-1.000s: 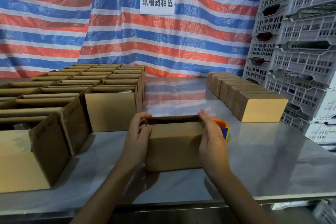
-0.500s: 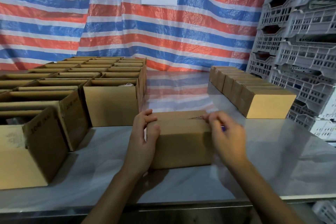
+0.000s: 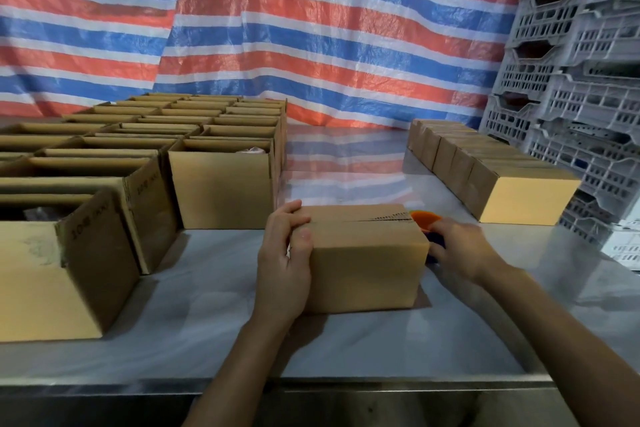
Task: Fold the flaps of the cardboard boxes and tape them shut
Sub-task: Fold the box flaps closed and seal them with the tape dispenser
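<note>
- Left of the frame: rows of open brown cardboard boxes (image 3: 138, 166) stand on the shiny metal surface (image 3: 346, 340) with their flaps up. Most of their insides are hidden from me, but one shows a pale item (image 3: 251, 150) that I cannot identify.
- Left of centre: I have the left hand (image 3: 284, 253) gripping the left end of the small brown cardboard box (image 3: 363, 260). The fingers curl over its top edge and the thumb lies on the near face.
- Centre: that box sits near the front edge of the surface. Its flaps are folded flat and I see no tape on the seam, so I judge taping is the step in hand.
- Right of centre: the right hand (image 3: 464, 246) is at the orange and blue tape dispenser (image 3: 424, 218), just beside the box. It is blurred, so I cannot tell whether its fingers have closed. Next I need a firm hold on the dispenser and a run along the seam.
- Right: a row of closed brown cardboard boxes (image 3: 485, 166), contents hidden, with stacked grey plastic crates (image 3: 571, 80) beyond.
</note>
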